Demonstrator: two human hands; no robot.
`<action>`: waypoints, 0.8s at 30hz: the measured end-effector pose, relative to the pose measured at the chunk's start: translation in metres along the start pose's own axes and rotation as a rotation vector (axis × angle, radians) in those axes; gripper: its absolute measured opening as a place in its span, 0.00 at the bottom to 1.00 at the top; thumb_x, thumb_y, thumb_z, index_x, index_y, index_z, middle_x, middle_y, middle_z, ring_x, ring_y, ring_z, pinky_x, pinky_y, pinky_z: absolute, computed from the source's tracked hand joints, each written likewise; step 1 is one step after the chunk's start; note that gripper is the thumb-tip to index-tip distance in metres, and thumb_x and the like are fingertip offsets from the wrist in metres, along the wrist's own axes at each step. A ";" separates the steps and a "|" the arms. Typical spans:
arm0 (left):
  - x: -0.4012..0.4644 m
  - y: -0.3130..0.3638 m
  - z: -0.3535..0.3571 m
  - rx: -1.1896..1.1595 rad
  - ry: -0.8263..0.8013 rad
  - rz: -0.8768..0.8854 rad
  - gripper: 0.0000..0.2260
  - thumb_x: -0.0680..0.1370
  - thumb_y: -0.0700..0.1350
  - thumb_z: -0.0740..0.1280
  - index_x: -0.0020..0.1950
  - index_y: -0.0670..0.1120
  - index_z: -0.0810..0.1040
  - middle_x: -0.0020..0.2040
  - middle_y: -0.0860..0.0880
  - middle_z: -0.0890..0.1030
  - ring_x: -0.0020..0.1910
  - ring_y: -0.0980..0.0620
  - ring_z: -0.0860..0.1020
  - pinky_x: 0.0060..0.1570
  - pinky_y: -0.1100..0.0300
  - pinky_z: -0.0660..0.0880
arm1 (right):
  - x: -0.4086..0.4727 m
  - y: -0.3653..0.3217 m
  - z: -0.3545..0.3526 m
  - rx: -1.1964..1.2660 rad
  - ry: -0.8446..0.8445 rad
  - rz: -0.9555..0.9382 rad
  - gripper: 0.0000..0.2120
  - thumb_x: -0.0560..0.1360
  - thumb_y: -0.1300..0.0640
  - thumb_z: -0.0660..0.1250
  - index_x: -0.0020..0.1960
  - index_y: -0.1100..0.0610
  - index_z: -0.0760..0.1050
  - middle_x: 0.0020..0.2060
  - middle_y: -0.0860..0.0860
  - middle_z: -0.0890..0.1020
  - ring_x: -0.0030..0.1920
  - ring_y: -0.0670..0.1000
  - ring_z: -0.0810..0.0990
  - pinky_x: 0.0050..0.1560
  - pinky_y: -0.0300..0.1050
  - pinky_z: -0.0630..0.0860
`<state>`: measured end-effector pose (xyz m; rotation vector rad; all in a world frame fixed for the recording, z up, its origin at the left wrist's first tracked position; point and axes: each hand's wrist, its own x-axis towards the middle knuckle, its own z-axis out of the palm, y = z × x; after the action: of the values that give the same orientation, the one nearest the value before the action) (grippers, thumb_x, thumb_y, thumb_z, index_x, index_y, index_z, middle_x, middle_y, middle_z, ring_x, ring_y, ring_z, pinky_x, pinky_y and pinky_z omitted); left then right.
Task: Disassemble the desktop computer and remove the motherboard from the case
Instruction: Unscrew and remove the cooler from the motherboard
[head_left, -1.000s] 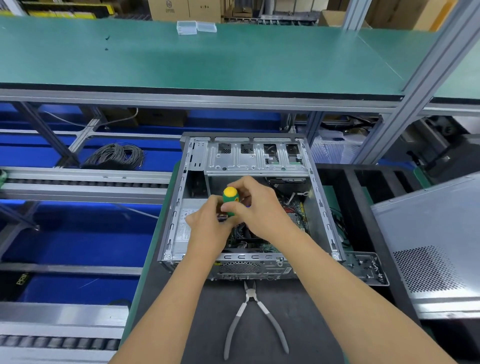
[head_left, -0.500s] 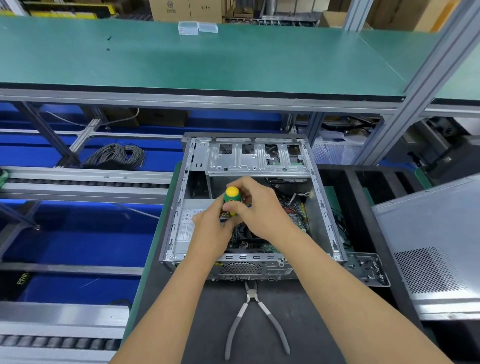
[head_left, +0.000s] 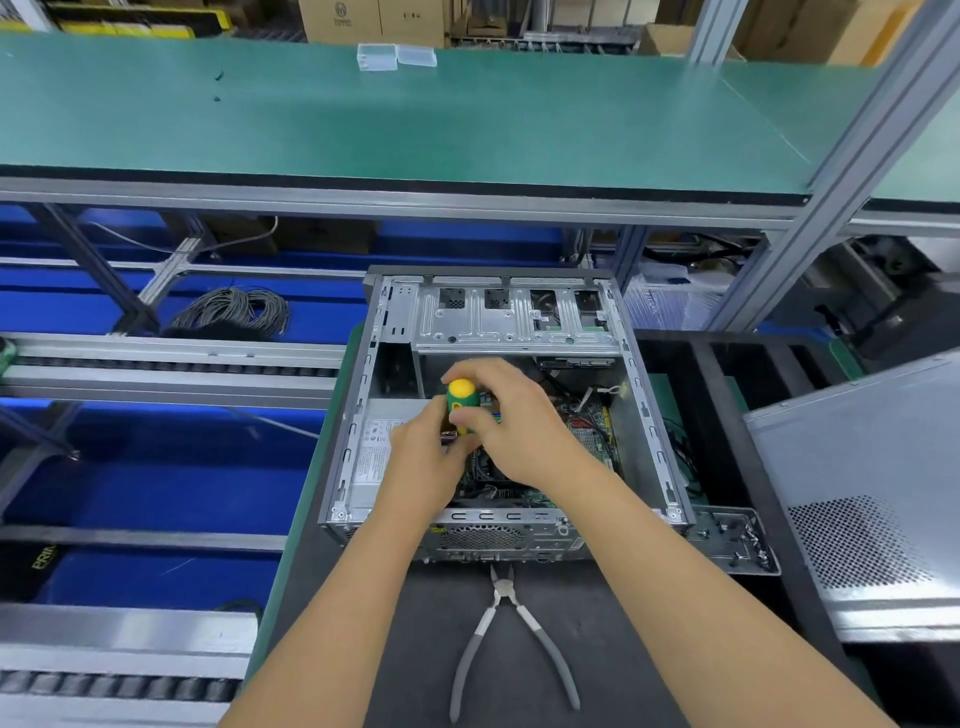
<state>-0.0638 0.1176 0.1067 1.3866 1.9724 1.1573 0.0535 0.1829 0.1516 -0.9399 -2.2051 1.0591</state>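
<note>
Open grey metal computer case (head_left: 644, 415) lies on dark tabletop (head_left: 363, 649), side panel off. Left hand (head_left: 423, 462) inside case, fingers curled around lower shaft area of green-and-yellow-handled screwdriver (head_left: 461, 402). Right hand (head_left: 511, 423) grip closed on the handle, thumb and fingers wrapped round it. Green motherboard (head_left: 592, 441) partly visible beneath hands, in case floor. Grey-handled pliers (head_left: 511, 639) lie on tabletop near case's front edge.
</note>
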 end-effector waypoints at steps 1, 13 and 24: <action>0.001 -0.001 0.000 0.000 0.020 -0.015 0.16 0.75 0.41 0.70 0.41 0.60 0.67 0.32 0.58 0.74 0.34 0.58 0.72 0.30 0.66 0.64 | 0.000 0.000 0.000 -0.029 -0.012 0.010 0.16 0.76 0.57 0.69 0.61 0.44 0.75 0.57 0.44 0.72 0.59 0.48 0.67 0.60 0.42 0.63; 0.000 -0.002 -0.002 -0.140 0.190 -0.103 0.17 0.71 0.38 0.72 0.41 0.55 0.67 0.35 0.53 0.77 0.31 0.60 0.73 0.29 0.70 0.68 | 0.008 0.015 -0.011 0.050 -0.167 0.123 0.37 0.65 0.35 0.72 0.70 0.37 0.62 0.67 0.40 0.69 0.66 0.44 0.67 0.65 0.47 0.68; -0.002 -0.003 -0.008 -0.330 0.476 -0.175 0.14 0.72 0.51 0.75 0.46 0.56 0.70 0.44 0.52 0.80 0.44 0.52 0.78 0.45 0.61 0.72 | 0.015 0.098 0.011 -0.836 -0.521 0.145 0.51 0.66 0.37 0.74 0.78 0.51 0.50 0.73 0.52 0.63 0.73 0.57 0.58 0.70 0.59 0.57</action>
<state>-0.0704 0.1121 0.1085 0.8051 2.0278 1.7513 0.0723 0.2336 0.0682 -1.2710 -3.1568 0.4212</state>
